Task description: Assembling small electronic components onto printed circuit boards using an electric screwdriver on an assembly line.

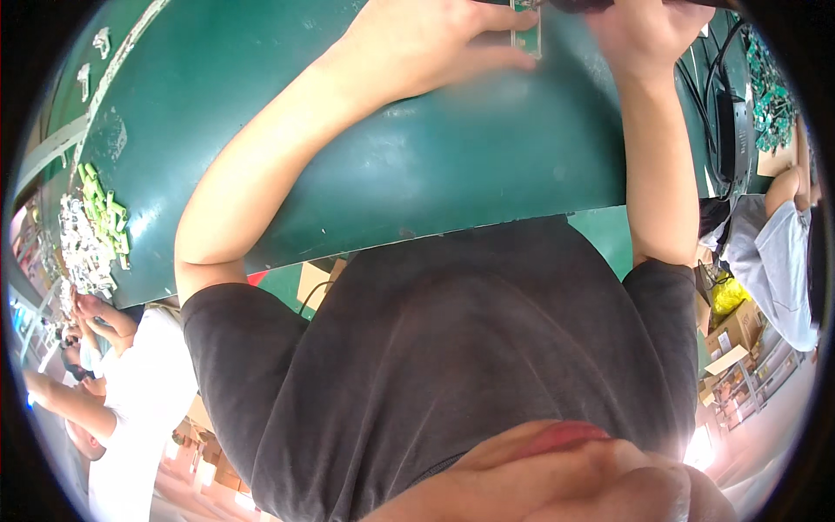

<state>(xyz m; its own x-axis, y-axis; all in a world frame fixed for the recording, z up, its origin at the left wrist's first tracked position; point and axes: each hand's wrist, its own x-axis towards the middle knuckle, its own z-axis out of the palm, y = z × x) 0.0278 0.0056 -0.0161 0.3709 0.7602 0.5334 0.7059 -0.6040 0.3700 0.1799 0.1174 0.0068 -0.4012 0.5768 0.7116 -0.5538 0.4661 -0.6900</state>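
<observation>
At the top edge of the head view, my left hand (435, 39) has its thumb and a finger at the edge of a small green circuit board (527, 39). The board is cut off by the edge of the picture. To its right, my right hand (648, 35) is closed, its fingertips partly out of view. A dark object (574, 4) shows between the hands by the right fingers, too cropped to name. Both forearms rest over the green tabletop (487, 165).
Light-green cylindrical pieces (106, 213) and a heap of small white-silver parts (83, 248) lie at the left. On the right stand a black box (735, 143) with cables and a pile of green boards (770, 96). Co-workers sit on both sides, one in a white shirt (148, 383).
</observation>
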